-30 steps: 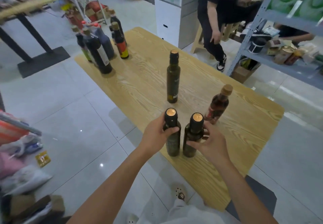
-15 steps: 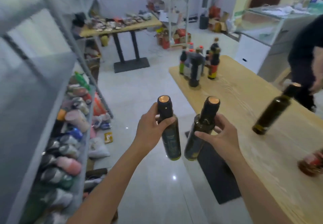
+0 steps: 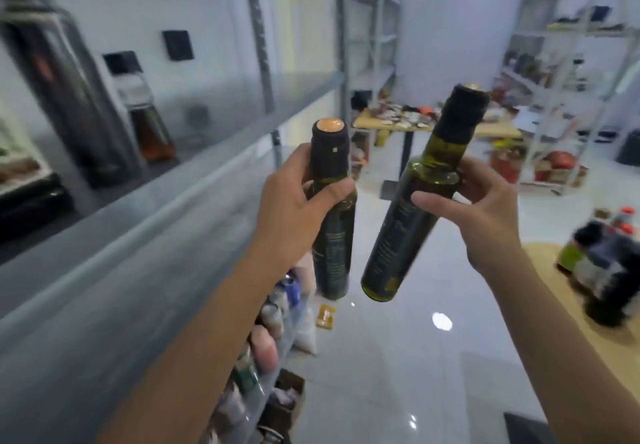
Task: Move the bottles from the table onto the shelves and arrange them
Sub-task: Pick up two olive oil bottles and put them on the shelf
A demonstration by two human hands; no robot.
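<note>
A person is standing beside a grey metal shelf (image 3: 145,215), holding two dark green bottles in mid-air. The left hand (image 3: 294,208) is curling its fingers around the upright bottle (image 3: 332,253), and the right hand (image 3: 485,215) is gripping the shoulder of the tilted bottle (image 3: 394,236). This appears to be the carrying step; next, each bottle probably needs standing upright on the shelf.

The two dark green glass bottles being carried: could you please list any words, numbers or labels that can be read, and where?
No text can be read here.
The upright dark green glass bottle in the left hand: pale label print, too blurred.
The tilted dark green glass bottle in the right hand: small print lines, too blurred.
</note>
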